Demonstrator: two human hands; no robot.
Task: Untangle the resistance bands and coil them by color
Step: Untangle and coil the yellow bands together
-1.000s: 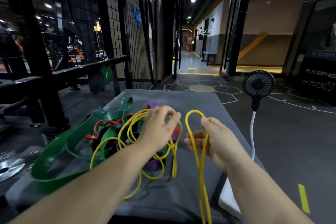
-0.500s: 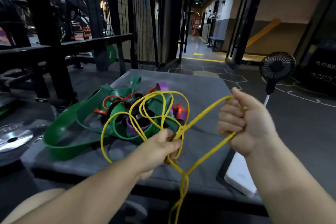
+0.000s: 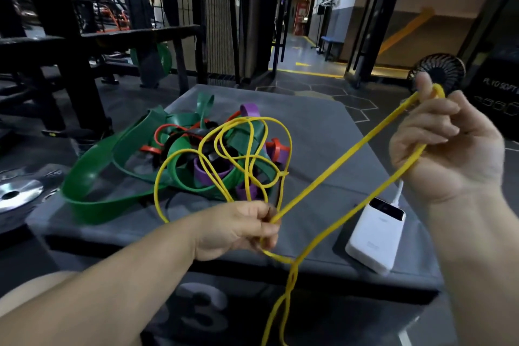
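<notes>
A tangle of resistance bands lies on the grey padded box (image 3: 314, 132): wide green bands (image 3: 92, 174), purple bands (image 3: 250, 110), thin red ones (image 3: 278, 149) and some black. A thin yellow band (image 3: 331, 171) loops over the heap and stretches up to the right. My left hand (image 3: 238, 226) pinches several yellow strands above the box's near edge. My right hand (image 3: 452, 149) is raised at the right, its fingers curled round the yellow band's far loop. A doubled yellow length hangs down past the box front.
A white power bank (image 3: 375, 241) lies at the box's near right corner, its cable leading to a small black fan (image 3: 441, 70) behind my right hand. A metal weight plate (image 3: 19, 194) sits left of the box. Black racks and mesh stand behind.
My right hand has drawn the yellow band further up and to the right, pulling the strand taut. My left hand stays pinching the strands near the box front.
</notes>
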